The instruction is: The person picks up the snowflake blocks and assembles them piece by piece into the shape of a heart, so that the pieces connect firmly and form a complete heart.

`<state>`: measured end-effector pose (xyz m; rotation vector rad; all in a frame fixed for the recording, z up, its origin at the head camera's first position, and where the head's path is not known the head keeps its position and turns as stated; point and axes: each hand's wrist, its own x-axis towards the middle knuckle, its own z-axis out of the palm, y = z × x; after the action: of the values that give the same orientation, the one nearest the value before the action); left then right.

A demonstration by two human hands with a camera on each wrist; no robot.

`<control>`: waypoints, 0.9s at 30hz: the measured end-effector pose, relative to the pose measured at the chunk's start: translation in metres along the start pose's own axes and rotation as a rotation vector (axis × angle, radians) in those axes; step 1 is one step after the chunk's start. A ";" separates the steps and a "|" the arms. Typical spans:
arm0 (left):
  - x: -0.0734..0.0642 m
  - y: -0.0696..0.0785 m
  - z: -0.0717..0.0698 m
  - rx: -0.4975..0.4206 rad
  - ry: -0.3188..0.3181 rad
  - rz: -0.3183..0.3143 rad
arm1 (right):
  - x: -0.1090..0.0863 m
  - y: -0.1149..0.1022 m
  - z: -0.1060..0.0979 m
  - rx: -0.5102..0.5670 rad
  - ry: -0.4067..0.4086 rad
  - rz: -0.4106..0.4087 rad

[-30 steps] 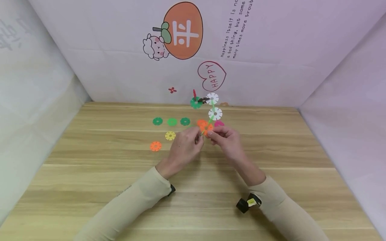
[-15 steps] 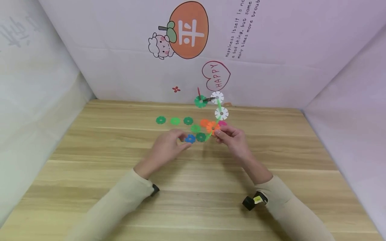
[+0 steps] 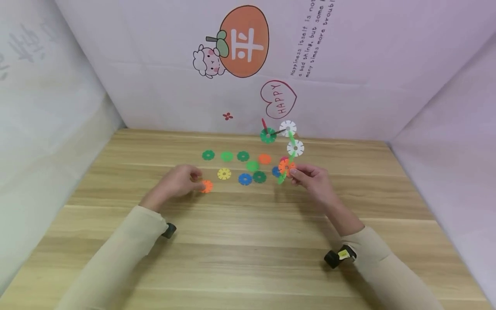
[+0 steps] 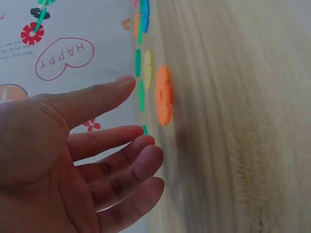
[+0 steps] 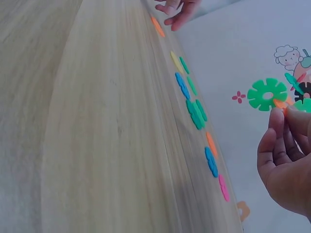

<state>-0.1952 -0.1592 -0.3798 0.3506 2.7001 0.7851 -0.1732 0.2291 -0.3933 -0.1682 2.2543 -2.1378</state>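
My right hand (image 3: 315,181) pinches an orange slotted disc (image 3: 286,164) that is part of a chain of interlocking plastic flower discs held above the table. Linked in that chain are white discs (image 3: 296,149), bright green ones (image 5: 267,95), a darker green one (image 3: 267,137), a dark disc and a red disc (image 3: 264,124). On the left, my left hand (image 3: 180,180) is beside a loose orange disc (image 4: 164,95) lying flat on the table. In the left wrist view its thumb and fingers are spread apart with nothing between them.
Several loose discs lie between the hands: yellow (image 3: 224,174), blue (image 3: 245,179), green (image 3: 208,155) and orange (image 3: 265,159). A pink disc (image 5: 223,188) and another blue disc (image 5: 211,161) lie near the chain. A printed white backdrop (image 3: 162,86) rises behind the wooden table (image 3: 240,249).
My left hand has left the chain and moved left to the loose orange disc, uncovering blue and green discs. My right hand has carried the chain slightly right.
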 end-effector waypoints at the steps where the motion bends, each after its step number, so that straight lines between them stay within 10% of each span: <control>1: 0.001 -0.002 0.001 0.009 -0.013 0.008 | 0.000 0.000 -0.001 0.001 0.000 0.001; 15: 0.009 -0.005 0.009 0.089 0.025 0.023 | -0.001 0.001 -0.013 -0.107 -0.018 0.033; 27: 0.009 -0.005 0.014 -0.187 0.100 0.037 | -0.003 0.000 -0.013 -0.105 -0.014 0.005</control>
<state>-0.1997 -0.1538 -0.3959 0.3263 2.6890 1.0831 -0.1714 0.2423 -0.3929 -0.1798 2.3571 -2.0107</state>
